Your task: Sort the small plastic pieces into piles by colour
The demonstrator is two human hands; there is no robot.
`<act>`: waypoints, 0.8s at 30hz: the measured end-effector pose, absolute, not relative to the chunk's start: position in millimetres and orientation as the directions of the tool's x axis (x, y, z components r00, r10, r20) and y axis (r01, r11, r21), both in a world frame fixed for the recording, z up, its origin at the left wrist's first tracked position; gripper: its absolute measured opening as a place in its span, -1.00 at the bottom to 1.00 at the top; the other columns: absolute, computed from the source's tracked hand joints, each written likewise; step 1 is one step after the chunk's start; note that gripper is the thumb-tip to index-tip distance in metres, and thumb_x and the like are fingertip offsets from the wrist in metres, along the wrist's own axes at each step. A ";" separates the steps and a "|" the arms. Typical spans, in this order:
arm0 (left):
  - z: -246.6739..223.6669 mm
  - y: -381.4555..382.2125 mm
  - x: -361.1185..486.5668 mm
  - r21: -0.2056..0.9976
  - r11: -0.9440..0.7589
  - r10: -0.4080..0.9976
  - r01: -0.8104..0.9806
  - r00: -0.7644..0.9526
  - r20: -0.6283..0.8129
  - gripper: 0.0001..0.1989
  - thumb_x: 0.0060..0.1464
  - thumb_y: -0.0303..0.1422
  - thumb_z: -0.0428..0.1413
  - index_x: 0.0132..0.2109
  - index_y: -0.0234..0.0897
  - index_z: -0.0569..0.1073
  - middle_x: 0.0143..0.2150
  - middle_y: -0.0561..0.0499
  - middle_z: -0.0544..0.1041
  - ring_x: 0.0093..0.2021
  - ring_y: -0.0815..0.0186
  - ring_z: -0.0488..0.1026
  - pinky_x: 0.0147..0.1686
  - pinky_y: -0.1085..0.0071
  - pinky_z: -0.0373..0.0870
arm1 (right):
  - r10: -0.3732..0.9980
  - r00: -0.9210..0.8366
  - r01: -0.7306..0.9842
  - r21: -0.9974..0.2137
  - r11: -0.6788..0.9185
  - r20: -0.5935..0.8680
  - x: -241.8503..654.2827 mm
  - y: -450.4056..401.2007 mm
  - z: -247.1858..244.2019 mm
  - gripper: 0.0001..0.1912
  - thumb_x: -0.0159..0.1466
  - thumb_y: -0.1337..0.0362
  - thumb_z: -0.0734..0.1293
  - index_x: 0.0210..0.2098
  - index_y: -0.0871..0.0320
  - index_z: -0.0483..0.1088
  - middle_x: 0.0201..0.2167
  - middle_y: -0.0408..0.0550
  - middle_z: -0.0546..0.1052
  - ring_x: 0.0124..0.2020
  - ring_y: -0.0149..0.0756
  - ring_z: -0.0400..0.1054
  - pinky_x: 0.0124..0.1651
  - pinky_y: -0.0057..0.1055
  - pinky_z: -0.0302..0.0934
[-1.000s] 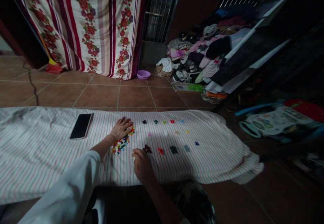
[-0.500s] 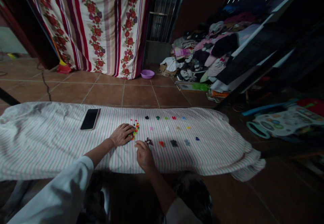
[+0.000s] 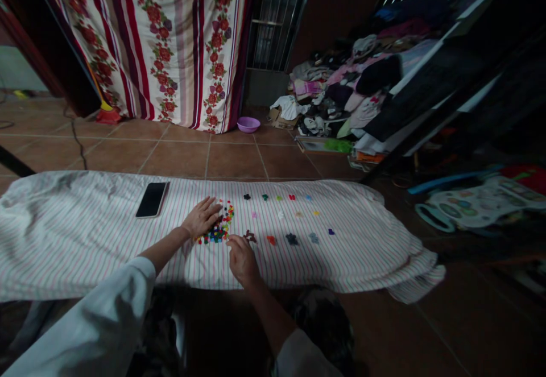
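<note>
A loose pile of small multicoloured pieces [image 3: 218, 232], perhaps beads, lies on the striped cloth [image 3: 106, 240]. My left hand [image 3: 202, 216] rests flat at the pile's left edge, fingers stretched out and touching some pieces. Just right of the pile, my right hand [image 3: 243, 259] is curled with thumb and forefinger together; whatever they may hold is too small to make out. Small groups sorted by colour sit in rows to the right, among them brown pieces [image 3: 249, 236], orange pieces [image 3: 271, 240], dark grey pieces [image 3: 292, 239] and red pieces [image 3: 292, 197].
A black-screened phone [image 3: 152, 199] lies on the cloth, left of the pile. Beyond the cloth, a purple basin [image 3: 248, 124] stands on the tiled floor before a flowered curtain [image 3: 179, 47]. A heap of clothes [image 3: 341, 87] fills the back right.
My left hand has drawn back to the left and slightly up, uncovering more of the coloured pile, which now spreads lower and further left. My right hand has barely moved.
</note>
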State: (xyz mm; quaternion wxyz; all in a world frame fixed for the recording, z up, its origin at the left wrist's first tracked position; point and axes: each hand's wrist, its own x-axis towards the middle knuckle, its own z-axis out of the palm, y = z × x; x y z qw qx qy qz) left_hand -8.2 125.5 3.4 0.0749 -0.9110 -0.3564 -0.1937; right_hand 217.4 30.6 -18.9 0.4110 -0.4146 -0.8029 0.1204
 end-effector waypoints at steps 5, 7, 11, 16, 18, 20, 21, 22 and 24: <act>-0.8 175.2 20.0 0.023 -0.668 0.714 0.743 0.633 0.298 -0.65 0.27 -0.40 -0.20 0.03 -0.24 0.41 0.17 -0.14 0.43 0.27 0.14 0.25 0.22 -0.08 0.21 | 0.783 -0.323 0.564 -0.557 0.610 0.531 217.0 30.6 -17.8 -0.55 0.10 0.59 0.11 -0.17 0.14 0.46 -0.13 0.03 0.48 -0.05 -0.24 0.33 0.04 -0.28 0.30; -3.5 183.0 34.5 0.032 -0.667 0.720 0.744 0.633 0.284 -0.67 0.26 -0.38 -0.17 0.00 -0.24 0.44 0.16 -0.14 0.44 0.25 0.12 0.28 0.21 -0.06 0.21 | 0.787 -0.323 0.562 -0.563 0.606 0.525 216.8 30.9 -17.4 -0.56 0.10 0.59 0.11 -0.19 0.14 0.47 -0.13 0.04 0.48 -0.06 -0.24 0.33 0.04 -0.28 0.30; -7.4 173.3 52.6 0.054 -0.678 0.719 0.733 0.645 0.259 -0.71 0.24 -0.36 -0.10 -0.05 -0.19 0.48 0.15 -0.11 0.45 0.22 0.09 0.30 0.22 -0.10 0.16 | 0.787 -0.324 0.557 -0.566 0.607 0.525 215.9 31.0 -16.4 -0.57 0.11 0.59 0.10 -0.20 0.16 0.47 -0.14 0.06 0.47 -0.07 -0.23 0.33 0.04 -0.26 0.30; 0.1 139.1 48.4 0.099 -0.655 0.742 0.749 0.614 0.269 -0.64 0.27 -0.26 -0.12 0.09 -0.19 0.43 0.14 -0.14 0.46 0.21 0.15 0.30 0.21 0.02 0.22 | 0.781 -0.314 0.562 -0.558 0.611 0.539 215.1 30.6 -16.2 -0.59 0.14 0.57 0.10 -0.20 0.15 0.46 -0.15 0.05 0.47 -0.08 -0.23 0.31 0.02 -0.27 0.29; 6.7 125.4 42.4 0.108 -0.643 0.753 0.758 0.601 0.267 -0.61 0.28 -0.23 -0.14 0.11 -0.20 0.42 0.14 -0.14 0.46 0.20 0.15 0.31 0.17 0.08 0.26 | 0.778 -0.315 0.568 -0.549 0.613 0.544 215.2 30.7 -16.7 -0.61 0.17 0.56 0.09 -0.21 0.16 0.45 -0.15 0.05 0.47 -0.09 -0.23 0.31 0.02 -0.27 0.28; 12.8 112.0 36.1 0.092 -0.639 0.757 0.763 0.604 0.247 -0.60 0.29 -0.21 -0.17 0.12 -0.17 0.42 0.13 -0.11 0.47 0.18 0.15 0.32 0.16 0.07 0.26 | 0.778 -0.319 0.576 -0.541 0.613 0.541 215.4 31.1 -17.7 -0.62 0.18 0.55 0.09 -0.21 0.15 0.45 -0.14 0.05 0.47 -0.08 -0.23 0.30 0.02 -0.27 0.27; 14.9 105.2 33.0 0.082 -0.638 0.759 0.766 0.606 0.239 -0.59 0.29 -0.21 -0.18 0.13 -0.15 0.41 0.13 -0.10 0.47 0.18 0.15 0.33 0.17 0.05 0.24 | 0.778 -0.322 0.580 -0.537 0.613 0.539 215.5 31.4 -18.3 -0.62 0.18 0.55 0.09 -0.21 0.15 0.45 -0.14 0.04 0.47 -0.09 -0.23 0.30 0.02 -0.27 0.27; 16.2 98.3 29.9 0.073 -0.636 0.759 0.768 0.607 0.236 -0.59 0.30 -0.22 -0.19 0.14 -0.15 0.40 0.14 -0.10 0.47 0.19 0.14 0.32 0.18 0.03 0.22 | 0.777 -0.326 0.582 -0.533 0.614 0.538 215.6 31.8 -19.0 -0.61 0.18 0.55 0.09 -0.21 0.15 0.45 -0.14 0.04 0.47 -0.09 -0.23 0.30 0.02 -0.27 0.27; 16.2 84.0 23.9 0.064 -0.630 0.761 0.774 0.599 0.248 -0.57 0.30 -0.23 -0.20 0.18 -0.17 0.38 0.17 -0.11 0.44 0.23 0.12 0.28 0.23 -0.01 0.14 | 0.774 -0.331 0.581 -0.530 0.618 0.540 215.6 32.5 -20.2 -0.61 0.18 0.55 0.09 -0.21 0.15 0.46 -0.14 0.04 0.48 -0.09 -0.23 0.31 0.01 -0.27 0.27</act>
